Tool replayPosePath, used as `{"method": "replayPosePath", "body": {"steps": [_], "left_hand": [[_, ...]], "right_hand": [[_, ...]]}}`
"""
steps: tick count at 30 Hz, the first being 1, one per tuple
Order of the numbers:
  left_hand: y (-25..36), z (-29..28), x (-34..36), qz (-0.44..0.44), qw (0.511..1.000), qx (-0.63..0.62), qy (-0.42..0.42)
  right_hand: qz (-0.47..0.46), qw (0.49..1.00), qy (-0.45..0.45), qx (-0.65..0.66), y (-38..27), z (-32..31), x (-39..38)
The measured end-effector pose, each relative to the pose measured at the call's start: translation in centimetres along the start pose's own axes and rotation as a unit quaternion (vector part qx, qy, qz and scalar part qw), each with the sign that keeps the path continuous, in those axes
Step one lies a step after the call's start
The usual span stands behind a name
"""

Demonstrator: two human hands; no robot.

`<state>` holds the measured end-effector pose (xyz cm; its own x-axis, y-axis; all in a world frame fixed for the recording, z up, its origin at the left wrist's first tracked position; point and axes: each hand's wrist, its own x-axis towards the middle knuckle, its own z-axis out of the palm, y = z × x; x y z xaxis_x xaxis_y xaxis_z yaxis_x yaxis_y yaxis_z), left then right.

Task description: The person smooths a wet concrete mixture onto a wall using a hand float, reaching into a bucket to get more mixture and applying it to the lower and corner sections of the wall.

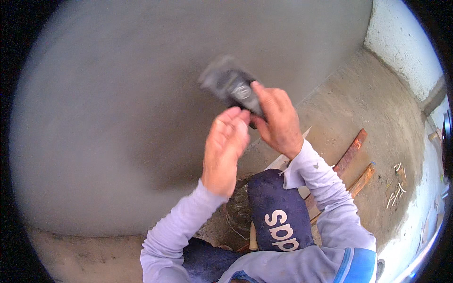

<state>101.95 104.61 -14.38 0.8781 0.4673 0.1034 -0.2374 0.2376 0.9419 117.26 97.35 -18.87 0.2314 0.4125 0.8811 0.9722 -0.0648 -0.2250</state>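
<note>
My right hand (278, 118) grips a dark grey and black, soft-looking item (236, 87), perhaps a glove, with a round pale mark on it; its far end is blurred by motion. My left hand (224, 151) is just below and left of it, fingers bent together with their tips at the item's lower edge. What is between those fingertips is too blurred to make out. Under my arms my navy-clad leg (271, 193) shows large white lettering.
A grey plastered wall (118, 94) fills the left and top. On the dusty concrete floor (358, 99) lie a rusty strip (351, 148), a wooden piece (362, 179) and several small white scraps (396, 193). A white-patched wall (401, 42) stands at the upper right.
</note>
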Motion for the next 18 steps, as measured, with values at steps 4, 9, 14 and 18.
{"method": "replayPosePath", "body": {"steps": [4,9,14,18], "left_hand": [[-0.7,-1.6,-4.4,-0.101,0.924,0.218,-0.299],[-2.6,-4.7,-7.8,-0.029,0.866,0.339,-0.366],[0.0,-8.7,-11.0,-0.107,0.877,0.397,-0.247],[0.5,-11.8,-11.8,-0.215,0.834,0.436,-0.261]], "right_hand": [[0.197,0.972,0.118,0.046,6.2,0.4,-1.6],[0.262,0.93,0.254,0.054,12.4,4.2,-0.4],[0.219,0.94,0.256,0.056,12.2,7.7,2.1],[0.174,0.966,0.152,0.119,4.1,9.3,0.8]]}}
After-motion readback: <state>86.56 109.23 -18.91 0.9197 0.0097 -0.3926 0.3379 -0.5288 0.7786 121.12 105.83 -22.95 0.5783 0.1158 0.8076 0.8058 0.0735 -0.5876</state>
